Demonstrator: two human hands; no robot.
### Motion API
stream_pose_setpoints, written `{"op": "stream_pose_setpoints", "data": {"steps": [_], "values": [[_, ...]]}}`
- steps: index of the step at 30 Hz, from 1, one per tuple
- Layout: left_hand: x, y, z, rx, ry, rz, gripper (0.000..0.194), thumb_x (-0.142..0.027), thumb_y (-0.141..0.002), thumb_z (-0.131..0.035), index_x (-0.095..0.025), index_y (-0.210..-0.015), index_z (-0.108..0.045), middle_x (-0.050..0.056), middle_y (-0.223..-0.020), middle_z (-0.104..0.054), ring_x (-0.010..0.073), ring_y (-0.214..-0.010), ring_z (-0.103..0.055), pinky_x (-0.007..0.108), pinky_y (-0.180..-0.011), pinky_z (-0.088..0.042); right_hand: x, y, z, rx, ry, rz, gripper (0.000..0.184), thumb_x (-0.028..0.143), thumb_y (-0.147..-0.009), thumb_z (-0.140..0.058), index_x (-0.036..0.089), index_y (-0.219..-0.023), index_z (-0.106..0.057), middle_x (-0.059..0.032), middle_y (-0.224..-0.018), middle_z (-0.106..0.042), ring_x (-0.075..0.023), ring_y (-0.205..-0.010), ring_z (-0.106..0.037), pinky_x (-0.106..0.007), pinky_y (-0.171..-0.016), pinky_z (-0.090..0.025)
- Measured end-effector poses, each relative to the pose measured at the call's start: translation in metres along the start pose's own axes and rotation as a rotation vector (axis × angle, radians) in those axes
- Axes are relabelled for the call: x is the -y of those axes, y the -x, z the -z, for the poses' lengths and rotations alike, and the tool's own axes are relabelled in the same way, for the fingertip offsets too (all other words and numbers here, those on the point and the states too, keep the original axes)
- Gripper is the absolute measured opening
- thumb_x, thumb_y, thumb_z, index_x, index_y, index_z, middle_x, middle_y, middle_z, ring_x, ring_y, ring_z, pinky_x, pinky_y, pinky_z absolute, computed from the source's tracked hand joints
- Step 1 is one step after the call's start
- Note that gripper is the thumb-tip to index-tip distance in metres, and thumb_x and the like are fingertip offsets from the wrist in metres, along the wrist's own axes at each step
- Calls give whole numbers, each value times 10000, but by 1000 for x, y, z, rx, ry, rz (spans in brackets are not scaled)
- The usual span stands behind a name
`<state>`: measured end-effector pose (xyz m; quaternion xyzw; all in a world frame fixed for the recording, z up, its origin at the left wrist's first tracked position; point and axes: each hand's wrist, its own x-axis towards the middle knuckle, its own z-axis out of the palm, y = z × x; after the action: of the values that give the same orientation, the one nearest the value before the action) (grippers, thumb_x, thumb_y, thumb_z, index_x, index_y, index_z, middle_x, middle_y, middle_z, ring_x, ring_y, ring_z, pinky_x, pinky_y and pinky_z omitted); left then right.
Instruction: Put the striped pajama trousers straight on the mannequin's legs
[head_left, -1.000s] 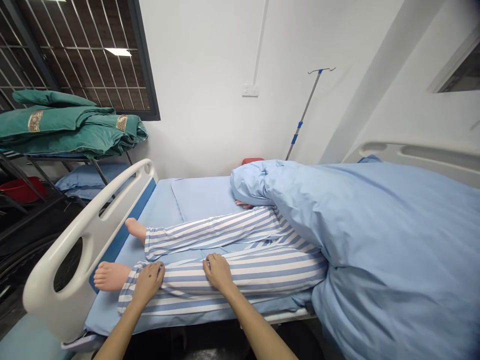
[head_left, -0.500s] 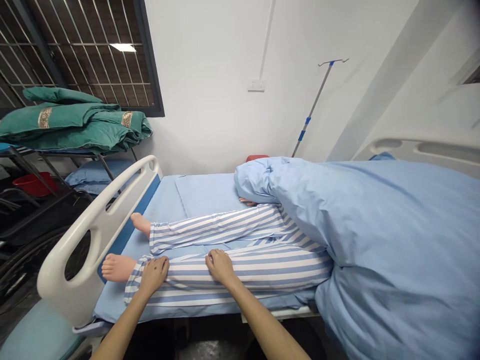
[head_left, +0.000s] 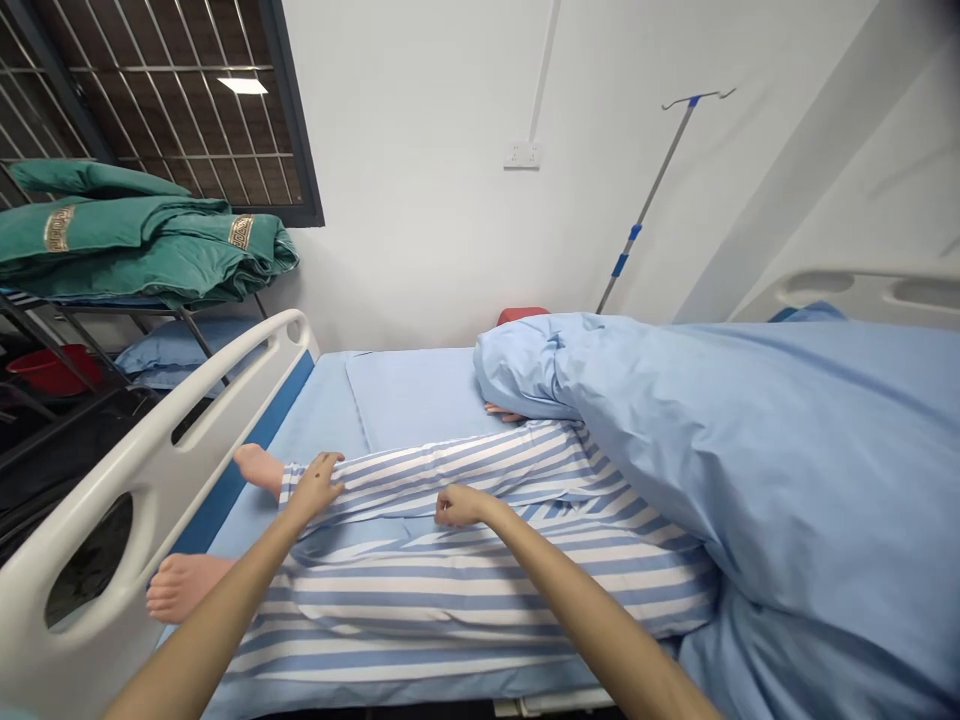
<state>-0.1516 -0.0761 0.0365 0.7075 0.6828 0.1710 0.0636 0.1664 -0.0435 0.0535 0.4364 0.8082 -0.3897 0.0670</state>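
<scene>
A mannequin-like figure lies on the bed in blue-and-white striped trousers (head_left: 465, 590), with bare feet (head_left: 187, 588) towards the footboard. My left hand (head_left: 316, 487) rests on the far trouser leg (head_left: 405, 470) just above the ankle, thumb and fingers apart. Further up, my right hand (head_left: 459, 506) is at the near side of that same leg, around the knee, its fingers curled in. Whether any cloth is pinched in the right hand is hidden. A blue quilt (head_left: 765, 430) covers the upper body, and some fingers of the figure (head_left: 504, 412) show under its edge.
The white footboard (head_left: 217, 385) rises at the left. Behind the bed are a red object (head_left: 523, 315), an IV pole (head_left: 652, 200) and a wall socket (head_left: 523, 155). Folded green bedding (head_left: 142, 240) lies on a rack by the barred window (head_left: 172, 100).
Both my hands have moved from the near leg across to the far leg. My right fingers have curled in. The view has shifted closer over the bed.
</scene>
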Motion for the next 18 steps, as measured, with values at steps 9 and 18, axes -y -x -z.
{"op": "stream_pose_setpoints", "data": {"steps": [9,18], "values": [[45,-40,-24,418,-432,7,626,-269,-588,-556,-228,-1203,-444,94,-1141,-605,298,-1036,-559,422,-893,-377,-40,-52,1,179,15,8,247,298,-647,-580,156,-826,-673,-18,-684,-655,-117,-565,-557,-188,-481,-385],[33,-51,-6,440,-555,35,496,-312,-618,-518,-228,-1107,-496,103,-1054,-644,313,-915,-605,392,-723,-440,-59,-58,-7,191,-58,29,461,334,-653,-595,179,-1088,-590,-5,-716,-662,-134,-643,-588,-194,-519,-382]]}}
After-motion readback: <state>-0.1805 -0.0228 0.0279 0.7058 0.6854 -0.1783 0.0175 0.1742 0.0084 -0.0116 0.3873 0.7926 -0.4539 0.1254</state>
